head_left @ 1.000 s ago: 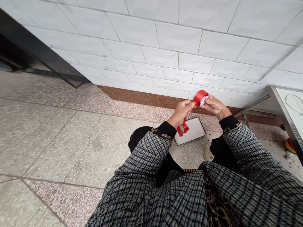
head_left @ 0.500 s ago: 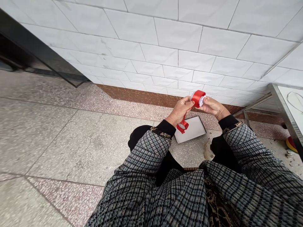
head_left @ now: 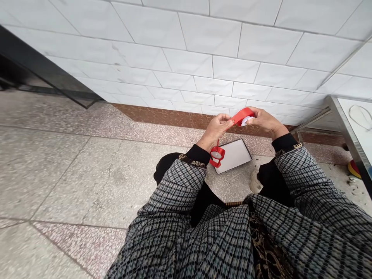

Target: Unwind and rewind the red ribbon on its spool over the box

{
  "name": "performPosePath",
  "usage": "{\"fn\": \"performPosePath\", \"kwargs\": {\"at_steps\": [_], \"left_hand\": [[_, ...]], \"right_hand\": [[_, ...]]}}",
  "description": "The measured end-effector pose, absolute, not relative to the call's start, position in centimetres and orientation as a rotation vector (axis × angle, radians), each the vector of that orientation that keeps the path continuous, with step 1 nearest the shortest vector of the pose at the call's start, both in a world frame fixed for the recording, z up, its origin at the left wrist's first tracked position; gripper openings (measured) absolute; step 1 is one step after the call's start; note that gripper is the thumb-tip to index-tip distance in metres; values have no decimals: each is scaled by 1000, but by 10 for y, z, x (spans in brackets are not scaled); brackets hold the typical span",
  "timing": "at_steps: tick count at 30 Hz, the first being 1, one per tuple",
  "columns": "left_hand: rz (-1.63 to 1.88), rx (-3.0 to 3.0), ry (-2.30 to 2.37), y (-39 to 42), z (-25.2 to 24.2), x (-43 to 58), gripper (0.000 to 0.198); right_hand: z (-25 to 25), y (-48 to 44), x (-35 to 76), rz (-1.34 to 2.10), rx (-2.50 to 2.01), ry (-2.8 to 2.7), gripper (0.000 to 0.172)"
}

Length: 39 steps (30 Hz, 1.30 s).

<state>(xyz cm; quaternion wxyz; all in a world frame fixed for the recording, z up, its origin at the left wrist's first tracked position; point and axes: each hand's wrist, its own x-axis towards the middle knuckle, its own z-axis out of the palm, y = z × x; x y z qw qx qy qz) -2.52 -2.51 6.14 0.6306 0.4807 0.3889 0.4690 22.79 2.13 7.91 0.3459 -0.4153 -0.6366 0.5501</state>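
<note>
Speckled terrazzo floor (head_left: 72, 166) under me. White dark-edged board (head_left: 236, 155) flat on it, beneath and between my left hand (head_left: 215, 130) and right hand (head_left: 266, 122). Red-yellow disc (head_left: 355, 169) on floor well right of right hand, dark scraps (head_left: 357, 188) near it.

spool (head_left: 243, 116) betw. both hands, board (head_left: 234, 154) on floor below, table (head_left: 353, 133) at rt

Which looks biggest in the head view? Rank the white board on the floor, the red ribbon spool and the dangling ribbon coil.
1. white board: clearly largest, though it lies farther from the camera.
2. red ribbon spool and ribbon coil: they look about alike, so no ranking between them.
</note>
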Motion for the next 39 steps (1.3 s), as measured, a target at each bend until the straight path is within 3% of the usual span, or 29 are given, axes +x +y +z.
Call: {"fn": "performPosePath", "kwargs": {"at_steps": [7, 24, 30, 39], "left_hand": [[1021, 1012, 743, -28, 58, -24, 41], [1196, 938, 780, -33, 60, -4, 34], [1130, 897, 778, -29, 64, -6, 36], [1136, 832, 860, -18, 39, -12, 44]], "right_hand": [[65, 23, 222, 1686, -983, -1323, 71], [53, 15, 207, 1853, -822, -1119, 69], [57, 11, 201, 1874, -893, -1082, 54], [74, 16, 209, 1804, -931, -1263, 74]]}}
